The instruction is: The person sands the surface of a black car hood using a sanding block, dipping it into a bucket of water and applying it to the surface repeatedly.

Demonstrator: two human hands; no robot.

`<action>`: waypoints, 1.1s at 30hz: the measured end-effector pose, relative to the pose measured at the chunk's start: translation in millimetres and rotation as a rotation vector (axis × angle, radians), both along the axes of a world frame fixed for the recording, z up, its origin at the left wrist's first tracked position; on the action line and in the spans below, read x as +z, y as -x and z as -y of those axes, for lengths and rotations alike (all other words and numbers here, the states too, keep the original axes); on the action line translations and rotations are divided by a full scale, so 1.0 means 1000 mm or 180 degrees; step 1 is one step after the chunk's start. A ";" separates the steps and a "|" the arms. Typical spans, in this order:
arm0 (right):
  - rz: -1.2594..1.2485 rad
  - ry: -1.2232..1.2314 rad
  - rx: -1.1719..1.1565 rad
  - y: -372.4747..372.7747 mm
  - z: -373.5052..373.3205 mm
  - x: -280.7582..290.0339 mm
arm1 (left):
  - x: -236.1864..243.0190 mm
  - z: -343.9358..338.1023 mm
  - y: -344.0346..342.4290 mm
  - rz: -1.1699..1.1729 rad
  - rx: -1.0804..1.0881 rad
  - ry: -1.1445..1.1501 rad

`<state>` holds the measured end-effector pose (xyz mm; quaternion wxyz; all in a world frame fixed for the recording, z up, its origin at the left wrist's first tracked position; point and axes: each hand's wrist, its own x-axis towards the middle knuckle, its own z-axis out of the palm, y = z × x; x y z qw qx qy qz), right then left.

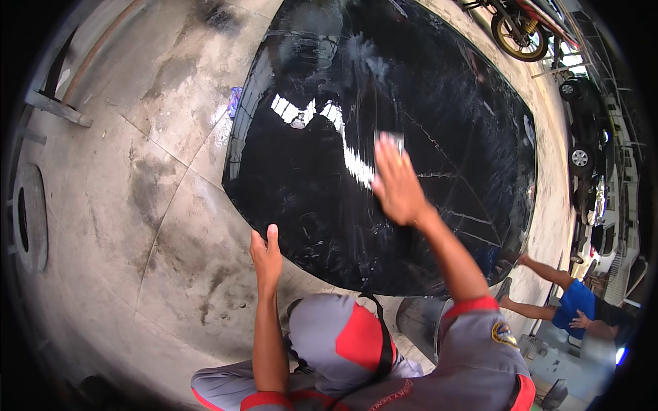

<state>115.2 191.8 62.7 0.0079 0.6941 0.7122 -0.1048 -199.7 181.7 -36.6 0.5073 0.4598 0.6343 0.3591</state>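
A large glossy black panel (308, 198), rounded in outline, lies in front of me with pale streaks and bright reflections on its surface. My right hand (399, 185) rests flat on it near the middle, fingers stretched forward and close together. Under those fingertips is a small pale, square-edged sheet (392, 140), mostly covered, so I cannot tell its kind. At the panel's near left edge my left hand (266, 255) grips the rim, thumb up; its other fingers are partly hidden.
Stained concrete floor (171, 137) spreads left, with a tyre (31, 218) at the far left. A small blue packet (235, 101) lies beside the panel. A motorcycle (521, 34) and cars (581, 157) stand right. Another person in blue shorts (576, 305) is at the lower right.
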 end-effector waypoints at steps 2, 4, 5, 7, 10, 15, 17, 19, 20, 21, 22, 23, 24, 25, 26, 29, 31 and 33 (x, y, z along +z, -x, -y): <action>0.0313 -0.0580 -0.0153 -0.053 -0.067 -0.010 | -0.001 0.001 -0.013 0.0035 -0.0082 0.0045; 0.0386 -0.0678 -0.0370 -0.074 -0.103 -0.018 | -0.002 -0.002 -0.016 0.0088 -0.0119 0.0080; 0.0378 -0.0618 -0.0504 -0.066 -0.100 -0.022 | -0.005 0.004 -0.009 -0.0064 -0.0205 0.0223; 0.0235 -0.0533 -0.0333 -0.020 -0.044 -0.022 | -0.004 0.000 0.007 -0.0390 -0.0244 0.0407; 0.0033 0.0154 -0.0213 0.026 0.073 -0.007 | -0.009 0.002 0.005 -0.0103 -0.0023 0.0082; 0.0326 -0.0756 -0.0356 -0.040 -0.018 -0.013 | -0.007 0.001 -0.001 -0.0180 -0.0184 0.0172; 0.0559 -0.0916 -0.0645 -0.088 -0.076 -0.020 | -0.010 -0.002 -0.018 -0.0034 -0.0225 0.0196; 0.0476 -0.0784 -0.0810 -0.072 -0.079 -0.023 | -0.012 -0.002 -0.009 0.0045 -0.0169 0.0169; 0.0350 -0.0720 -0.0753 -0.054 -0.051 -0.025 | -0.011 0.001 -0.003 -0.0276 -0.0284 0.0292; 0.0219 -0.0721 -0.0640 -0.023 -0.018 -0.020 | -0.012 0.000 0.005 -0.0231 -0.0209 0.0282; 0.0020 -0.0445 -0.0556 0.007 0.018 -0.018 | -0.019 0.002 0.015 -0.0179 -0.0126 0.0266; -0.0137 -0.0163 -0.0473 0.027 0.050 -0.016 | -0.022 0.002 0.017 -0.0089 -0.0052 0.0256; -0.0170 0.0049 -0.0503 0.037 0.066 -0.010 | -0.018 0.002 0.017 0.0068 -0.0090 0.0309; -0.0217 0.0265 -0.0525 0.041 0.071 -0.007 | -0.016 0.000 0.017 0.0030 -0.0108 0.0400; -0.0219 0.0243 -0.0534 0.030 0.057 -0.010 | -0.014 -0.001 0.017 -0.0020 -0.0117 0.0493; 0.0283 -0.0702 -0.0496 -0.031 -0.025 -0.012 | -0.021 0.001 0.001 0.0204 -0.0180 0.0340; 0.0419 -0.0793 -0.0714 -0.069 -0.077 -0.017 | -0.026 0.001 -0.009 0.0407 -0.0125 0.0200; 0.0417 -0.0759 -0.0848 -0.061 -0.070 -0.024 | -0.023 0.001 -0.005 0.0204 -0.0275 0.0438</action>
